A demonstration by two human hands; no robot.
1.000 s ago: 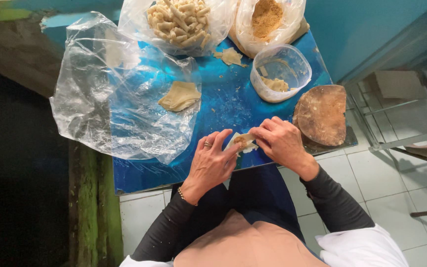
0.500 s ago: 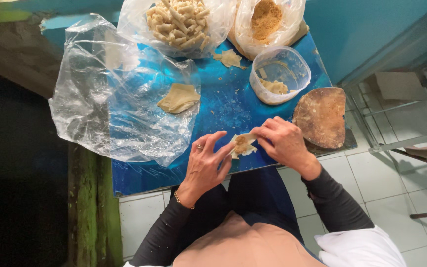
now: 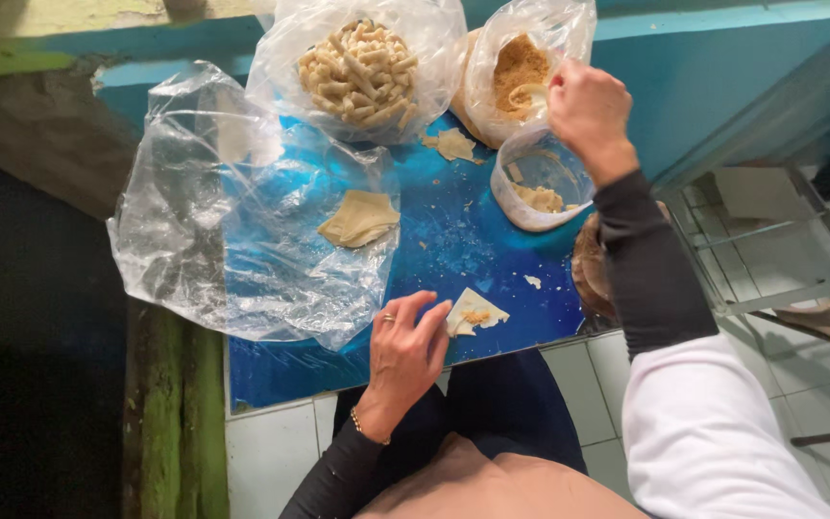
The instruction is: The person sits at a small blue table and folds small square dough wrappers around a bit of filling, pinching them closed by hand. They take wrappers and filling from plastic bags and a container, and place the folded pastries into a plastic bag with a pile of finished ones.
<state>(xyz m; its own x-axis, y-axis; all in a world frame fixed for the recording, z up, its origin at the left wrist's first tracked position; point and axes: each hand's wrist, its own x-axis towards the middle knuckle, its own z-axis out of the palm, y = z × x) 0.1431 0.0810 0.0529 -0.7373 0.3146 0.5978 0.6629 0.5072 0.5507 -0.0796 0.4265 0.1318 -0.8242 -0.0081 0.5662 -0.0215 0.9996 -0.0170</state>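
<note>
A small square dough wrapper (image 3: 477,311) with a dab of brown filling lies on the blue table (image 3: 453,245) near its front edge. My left hand (image 3: 405,348) rests beside it, fingers apart, with the fingertips on its left edge. My right hand (image 3: 588,108) is stretched out to the back, at the mouth of a clear bag of brown crumbly filling (image 3: 519,60). Its fingers are closed on a pale spoon (image 3: 528,95) that dips into the bag.
A stack of wrappers (image 3: 359,217) lies on a crumpled clear plastic sheet (image 3: 232,240). A bag of rolled pastry sticks (image 3: 357,69) stands at the back, next to a round plastic tub (image 3: 542,181). My right arm partly hides a brown round thing (image 3: 590,274). A metal rack (image 3: 770,240) stands to the right.
My right hand has left the wrapper and reached back to the filling bag. The wrapper now lies flat on the table under my left fingertips.
</note>
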